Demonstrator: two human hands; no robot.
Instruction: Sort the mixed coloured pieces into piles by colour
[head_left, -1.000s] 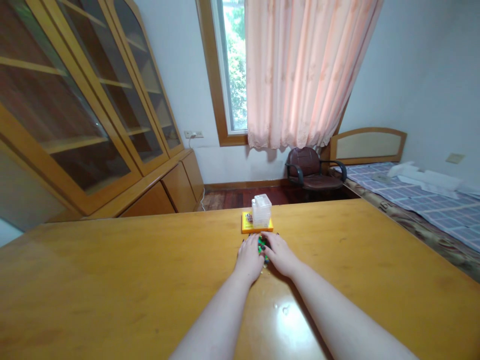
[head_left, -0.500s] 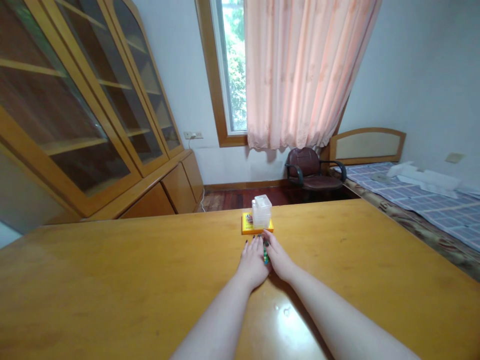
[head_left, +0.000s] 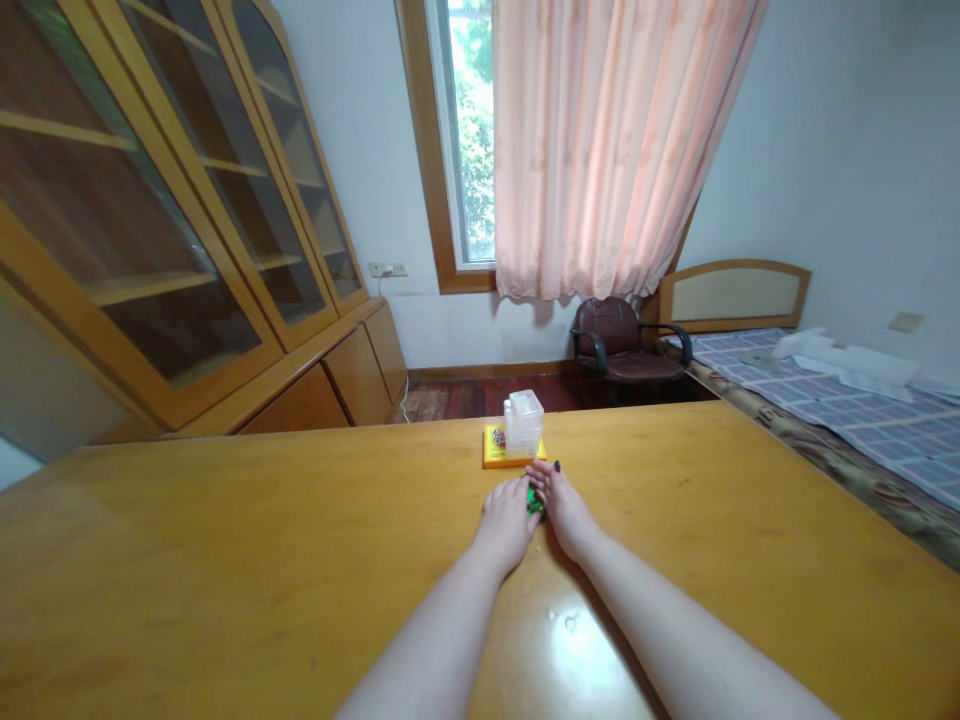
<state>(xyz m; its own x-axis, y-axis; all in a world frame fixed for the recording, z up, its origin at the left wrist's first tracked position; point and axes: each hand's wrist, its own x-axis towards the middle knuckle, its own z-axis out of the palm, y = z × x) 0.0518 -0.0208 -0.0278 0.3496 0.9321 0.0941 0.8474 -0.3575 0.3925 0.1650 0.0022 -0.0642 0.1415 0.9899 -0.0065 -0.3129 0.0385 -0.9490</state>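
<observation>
My left hand (head_left: 506, 515) and my right hand (head_left: 566, 512) meet on the table just in front of me, cupped round a small cluster of green pieces (head_left: 534, 502). My left fingers curl over the left side of the cluster. On the other side, my right fingers press along it, with the thumb sticking up. Most of the cluster is hidden, and its kind cannot be made out. A tiny yellow speck (head_left: 537, 548) lies by my wrists. Just beyond my fingertips are a flat yellow box (head_left: 493, 458) and a clear plastic container (head_left: 524, 428) standing on it.
The wide wooden table (head_left: 262, 560) spans the foreground. A glass-fronted cabinet (head_left: 274, 330) stands at the left. Past the table's far edge are a dark red armchair (head_left: 619, 345) and a pink curtain (head_left: 607, 150). A bed with a checked cover (head_left: 825, 410) lies along the right.
My right thumb has lifted away from the pieces, and my left fingers have drawn in and curled more. More green shows between the hands; the blue is out of sight. Box and container are unmoved.
</observation>
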